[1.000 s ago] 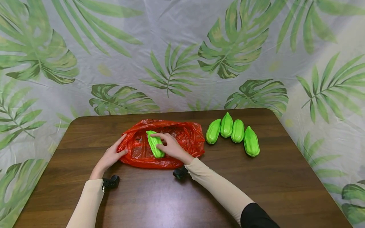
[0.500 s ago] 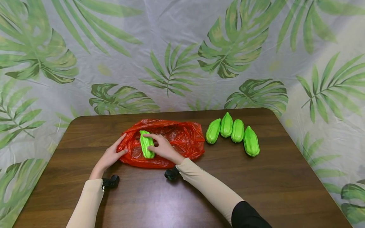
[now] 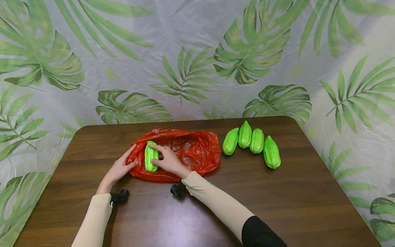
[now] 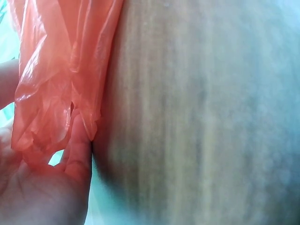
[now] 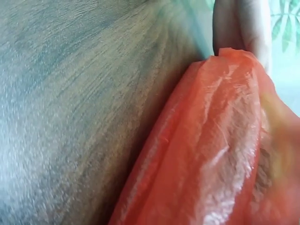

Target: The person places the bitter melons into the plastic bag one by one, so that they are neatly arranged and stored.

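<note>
A crinkled red plastic bag [image 3: 197, 154] lies on the table with its mouth spread open and facing up. My left hand [image 3: 118, 168] holds the bag's left side, the thumb at its rim; in the left wrist view red film [image 4: 61, 70] hangs between its thumb and fingers. Within the bag's left part, my right hand [image 3: 168, 160] pinches a bright green ridged gourd [image 3: 150, 157] between thumb and fingers. The gourd points lengthwise away from me. In the right wrist view the near wall of the bag [image 5: 201, 150] hides most of the right hand, and the gourd is not clearly seen.
Several more green gourds [image 3: 245, 135] lie on the dark wooden table [image 3: 296, 206], right of the bag, the rightmost gourd [image 3: 272, 152] a little nearer. Behind the table's far edge hangs a leaf-patterned cloth [image 3: 191, 68].
My right hand has moved left inside the bag, carrying the gourd closer to the left hand and turning it more upright in view. The left hand and the other gourds have stayed put.
</note>
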### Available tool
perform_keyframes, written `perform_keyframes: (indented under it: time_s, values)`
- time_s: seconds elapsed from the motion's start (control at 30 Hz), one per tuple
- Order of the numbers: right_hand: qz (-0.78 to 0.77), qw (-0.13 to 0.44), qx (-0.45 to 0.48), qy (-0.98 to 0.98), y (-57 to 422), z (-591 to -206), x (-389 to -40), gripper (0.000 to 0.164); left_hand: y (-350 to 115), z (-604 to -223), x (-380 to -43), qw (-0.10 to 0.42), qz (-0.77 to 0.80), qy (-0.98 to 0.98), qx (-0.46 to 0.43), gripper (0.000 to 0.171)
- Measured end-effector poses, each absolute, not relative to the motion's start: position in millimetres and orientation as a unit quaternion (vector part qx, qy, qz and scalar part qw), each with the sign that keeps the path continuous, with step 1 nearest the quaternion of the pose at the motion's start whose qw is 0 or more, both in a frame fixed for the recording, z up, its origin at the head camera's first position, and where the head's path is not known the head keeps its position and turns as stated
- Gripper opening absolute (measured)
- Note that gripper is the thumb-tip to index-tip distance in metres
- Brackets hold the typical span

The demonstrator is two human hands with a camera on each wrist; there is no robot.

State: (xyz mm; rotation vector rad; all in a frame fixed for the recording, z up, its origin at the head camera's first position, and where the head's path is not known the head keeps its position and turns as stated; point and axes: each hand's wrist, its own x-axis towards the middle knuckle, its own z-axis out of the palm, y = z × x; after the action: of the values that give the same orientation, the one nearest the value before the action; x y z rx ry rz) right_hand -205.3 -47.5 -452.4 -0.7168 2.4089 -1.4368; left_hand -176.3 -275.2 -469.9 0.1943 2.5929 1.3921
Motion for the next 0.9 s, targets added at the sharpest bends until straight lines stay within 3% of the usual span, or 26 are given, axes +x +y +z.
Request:
perform_keyframes:
  time_s: [0.9]
  values:
    - [-0.553, 0.138, -0.245, 0.784, -18.8, -456.6, -208.7, 0.049, -276.1, -469.6, -177.0, 0.097, 0.463, 0.879, 0.062, 0.072]
